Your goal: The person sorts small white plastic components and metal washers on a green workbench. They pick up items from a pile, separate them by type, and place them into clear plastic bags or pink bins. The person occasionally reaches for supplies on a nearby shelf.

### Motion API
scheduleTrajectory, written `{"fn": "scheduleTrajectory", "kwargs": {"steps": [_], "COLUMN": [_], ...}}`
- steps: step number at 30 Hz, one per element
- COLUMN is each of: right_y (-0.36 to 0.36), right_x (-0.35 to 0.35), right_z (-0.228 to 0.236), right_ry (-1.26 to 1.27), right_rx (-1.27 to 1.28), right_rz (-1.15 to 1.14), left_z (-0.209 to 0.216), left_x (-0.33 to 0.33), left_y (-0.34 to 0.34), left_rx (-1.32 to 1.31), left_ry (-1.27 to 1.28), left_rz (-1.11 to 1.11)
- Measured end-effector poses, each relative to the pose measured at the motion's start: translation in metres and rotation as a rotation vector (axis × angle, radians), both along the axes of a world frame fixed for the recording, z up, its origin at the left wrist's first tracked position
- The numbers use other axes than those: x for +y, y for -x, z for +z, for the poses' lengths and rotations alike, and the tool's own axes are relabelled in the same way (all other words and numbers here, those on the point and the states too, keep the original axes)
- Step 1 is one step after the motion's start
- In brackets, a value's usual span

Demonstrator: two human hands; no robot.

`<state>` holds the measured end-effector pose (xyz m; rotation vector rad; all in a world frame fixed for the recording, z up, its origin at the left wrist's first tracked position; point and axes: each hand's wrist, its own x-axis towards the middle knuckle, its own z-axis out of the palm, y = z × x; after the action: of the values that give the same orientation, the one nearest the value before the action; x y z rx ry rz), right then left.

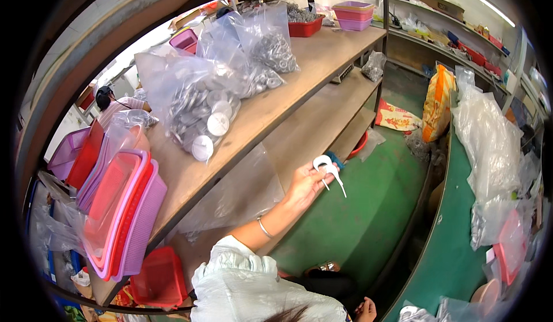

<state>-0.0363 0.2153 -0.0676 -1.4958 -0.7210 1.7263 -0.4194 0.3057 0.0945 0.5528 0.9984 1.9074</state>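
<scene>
My left hand [309, 187] is raised over the aisle, closed around a white ring-shaped piece with thin prongs [332, 169]; the prongs point down past the fingers. A bangle circles that wrist. Something teal [334, 160] shows right behind the fingertips; I cannot tell whether it is held. Down by my side at the lower edge, my right hand [366, 310] hangs with fingers loosely bent and nothing visible in it. Left of the raised hand, clear bags of round metal parts [201, 108] rest on the wooden shelf [247, 123].
Pink, red and purple baskets [124, 212] stack at the shelf's left end, above a red tray [158, 277]. A green table [455, 224] with plastic bags [489, 137] runs along the right. An orange sack [438, 98] stands beyond the green floor [351, 206]. Another person [112, 106] is behind the shelf.
</scene>
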Motion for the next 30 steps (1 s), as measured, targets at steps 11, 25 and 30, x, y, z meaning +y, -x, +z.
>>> {"fn": "scheduleTrajectory", "kwargs": {"steps": [11, 25, 30], "right_y": [-0.013, 0.060, 0.065], "right_x": [0.047, 0.102, 0.114], "right_z": [-0.053, -0.043, -0.050], "right_ry": [0.060, 0.174, 0.202], "right_rx": [-0.352, -0.422, -0.451], "right_rz": [0.313, 0.357, 0.376], "left_z": [0.073, 0.145, 0.159], "left_x": [0.032, 0.093, 0.119], "left_y": [0.001, 0.126, 0.148], "left_rx": [-0.183, 0.054, 0.083], "left_ry": [0.161, 0.122, 0.084], "left_rz": [0.035, 0.283, 0.370]}}
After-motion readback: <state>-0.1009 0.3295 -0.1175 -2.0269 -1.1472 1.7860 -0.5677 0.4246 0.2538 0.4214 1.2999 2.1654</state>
